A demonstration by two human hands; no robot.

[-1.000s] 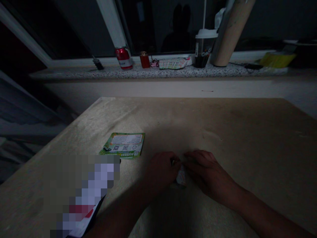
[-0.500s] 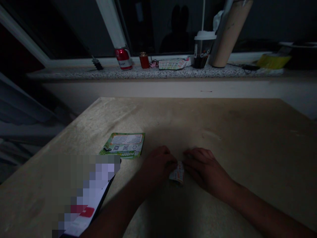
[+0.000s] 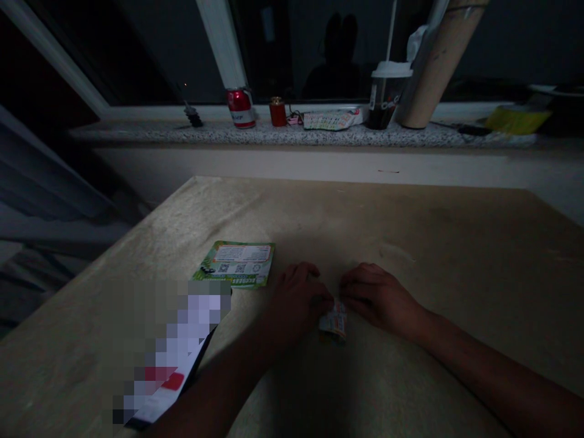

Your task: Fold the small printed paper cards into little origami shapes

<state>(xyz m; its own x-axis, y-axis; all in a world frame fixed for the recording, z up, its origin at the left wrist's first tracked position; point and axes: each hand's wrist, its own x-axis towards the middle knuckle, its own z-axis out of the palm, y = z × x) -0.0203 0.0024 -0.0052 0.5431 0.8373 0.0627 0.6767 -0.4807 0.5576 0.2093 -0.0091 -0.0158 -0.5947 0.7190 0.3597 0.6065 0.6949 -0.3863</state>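
Note:
A small printed packet (image 3: 334, 322), pale with reddish and bluish lettering, rests on the table in front of me, its lower end slightly curled. My left hand (image 3: 303, 292) pinches its upper edge between thumb and index finger, the other fingers stretched forward. Close by on the right, my right hand (image 3: 376, 295) has its fingertips pressed together at the same upper edge; the exact hold is in shadow. A green printed card (image 3: 241, 264) lies flat beyond my left hand. Beside my left forearm is a phone (image 3: 182, 359) with a lit, partly pixelated screen.
Along the granite windowsill (image 3: 182, 135) stand a red can (image 3: 240, 108), a small red jar (image 3: 277, 112), a crumpled printed wrapper (image 3: 332, 120), a lidded cup with a straw (image 3: 387, 94), a tall cardboard tube (image 3: 442, 67) and a yellow item (image 3: 517, 120). The beige table (image 3: 433, 225) reaches towards the wall.
The view has shifted, so things appear a little farther right. My left middle fingers have lifted and spread somewhat, while my right fingertips have come in closer to the packet's upper edge.

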